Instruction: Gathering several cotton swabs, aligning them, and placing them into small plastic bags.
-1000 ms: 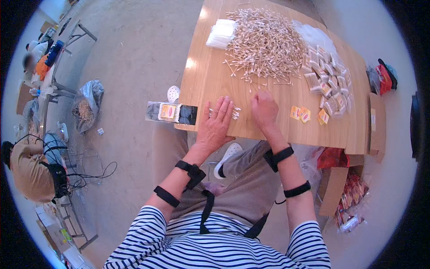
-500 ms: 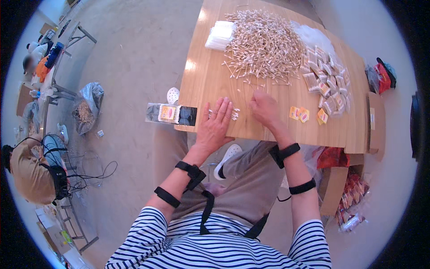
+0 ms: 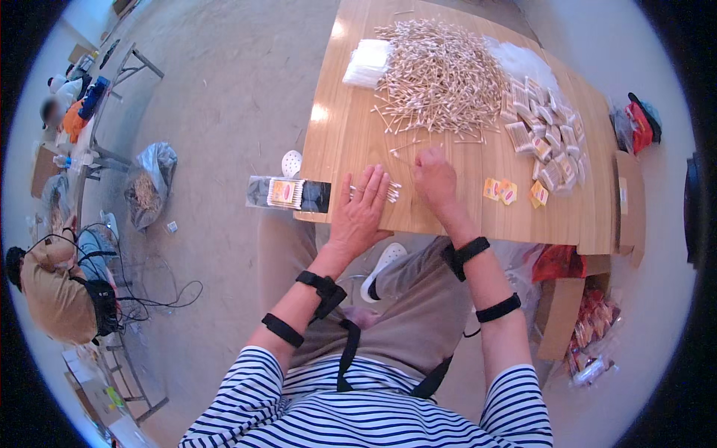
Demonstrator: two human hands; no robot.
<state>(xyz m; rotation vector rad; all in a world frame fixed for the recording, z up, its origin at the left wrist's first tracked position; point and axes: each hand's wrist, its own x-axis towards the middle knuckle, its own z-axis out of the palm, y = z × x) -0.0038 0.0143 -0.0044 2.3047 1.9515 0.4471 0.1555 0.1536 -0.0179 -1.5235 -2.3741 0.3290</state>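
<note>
Flat on the near part of the wooden table (image 3: pixel 336 134), my left hand (image 3: pixel 361 205) covers a small row of cotton swabs (image 3: pixel 393 192); their white tips poke out on both sides of its fingers. Its fingers are stretched out. My right hand (image 3: pixel 435 179) is closed just to the right, with a single cotton swab (image 3: pixel 396 153) reaching out from its fingertips to the left. Beyond both hands lies a big heap of loose cotton swabs (image 3: pixel 441 75). Left of my left hand, a filled swab pack with a yellow card (image 3: pixel 284 193) rests on a dark strip at the table's edge.
Filled swab packs (image 3: pixel 549 138) are piled at the right, with yellow cards (image 3: pixel 500 190) nearer me. A stack of clear bags (image 3: pixel 368 63) stands left of the heap. Cardboard boxes (image 3: pixel 560 313) stand below the table's right side. Another person (image 3: pixel 60 291) sits at far left.
My right hand has shifted slightly left and nearer me, and a cotton swab now shows at its fingertips. My left hand stays flat on the swabs.
</note>
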